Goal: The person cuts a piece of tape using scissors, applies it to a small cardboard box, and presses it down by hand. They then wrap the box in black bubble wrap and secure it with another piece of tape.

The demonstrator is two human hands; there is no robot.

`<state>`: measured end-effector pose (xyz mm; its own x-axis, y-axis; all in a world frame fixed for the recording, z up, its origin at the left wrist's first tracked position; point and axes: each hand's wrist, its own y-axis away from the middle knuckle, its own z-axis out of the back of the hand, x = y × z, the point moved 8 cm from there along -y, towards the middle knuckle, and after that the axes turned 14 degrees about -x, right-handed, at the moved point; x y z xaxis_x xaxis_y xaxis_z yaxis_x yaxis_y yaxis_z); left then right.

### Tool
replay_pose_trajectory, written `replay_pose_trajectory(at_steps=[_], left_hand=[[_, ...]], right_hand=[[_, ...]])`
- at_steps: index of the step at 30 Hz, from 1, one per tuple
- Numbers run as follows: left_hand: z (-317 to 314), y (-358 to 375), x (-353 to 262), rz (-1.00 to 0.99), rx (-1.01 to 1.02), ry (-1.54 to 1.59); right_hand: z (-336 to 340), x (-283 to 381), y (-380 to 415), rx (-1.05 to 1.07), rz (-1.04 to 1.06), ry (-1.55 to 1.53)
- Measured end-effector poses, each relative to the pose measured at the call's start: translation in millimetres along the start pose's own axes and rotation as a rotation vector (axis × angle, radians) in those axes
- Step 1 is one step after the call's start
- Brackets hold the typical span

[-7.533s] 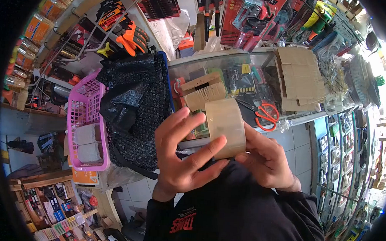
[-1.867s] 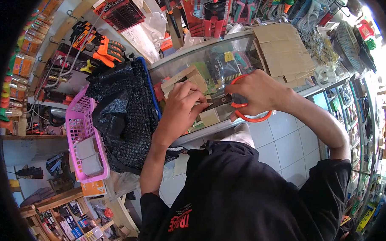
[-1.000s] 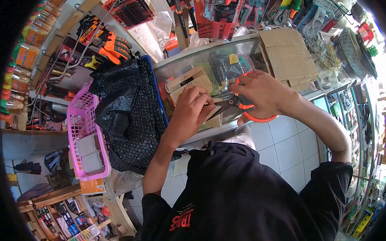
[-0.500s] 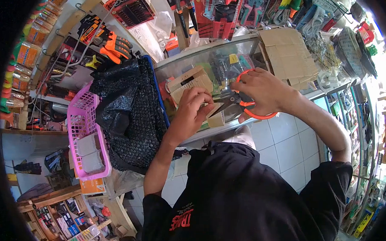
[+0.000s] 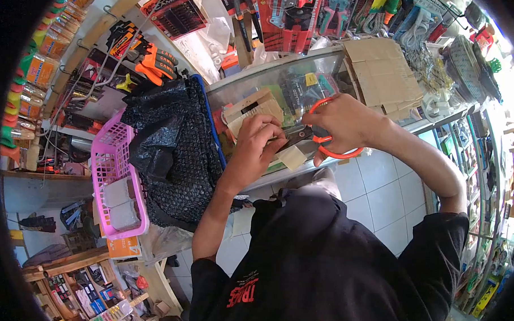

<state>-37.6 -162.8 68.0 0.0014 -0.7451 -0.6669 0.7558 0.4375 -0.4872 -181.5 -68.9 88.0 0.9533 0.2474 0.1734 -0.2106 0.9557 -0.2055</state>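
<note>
My right hand grips a pair of scissors with orange-red handles, its fingers in the loops. Their blades point left, toward my left hand. That hand is pinched on a small piece of cardboard, whose pale flap sticks out below the blades. The fingers hide part of the piece and the blade tips. Just beyond my left hand, a cardboard box piece with a black mark rests on the glass display case.
A flattened cardboard sheet covers the case's right part. To the left are a black bubble-wrap bundle and a pink plastic basket. Packaged tools hang along the back. Shelves of goods stand at the right.
The scissors and my right hand have shifted slightly left, toward my left hand. The cardboard flap below the blades has swung outward and shows more of its face. My left hand has barely moved.
</note>
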Motion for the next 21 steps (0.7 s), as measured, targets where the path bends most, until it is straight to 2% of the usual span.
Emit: replay_pose_trajectory(at_steps=[7,13,16,19,21], left_hand=[[1,0,2,-0.022,-0.046,-0.016],[16,-5,8,0.109,-0.144,0.136],[8,7,23,0.391,-0.165,0.576],[10,23,17,0.617,-0.299,0.896],[7,36,13,0.551,-0.306,0.905]], right_hand=[[9,-1,0,0.02,-0.041,0.083],[2,-10,5,-0.004,-0.011,0.124],[7,-10,7,-0.05,-0.032,0.113],[-1,-18,14,-0.048,-0.052,0.144],[4,-20,19,-0.041,-0.084,0.143]])
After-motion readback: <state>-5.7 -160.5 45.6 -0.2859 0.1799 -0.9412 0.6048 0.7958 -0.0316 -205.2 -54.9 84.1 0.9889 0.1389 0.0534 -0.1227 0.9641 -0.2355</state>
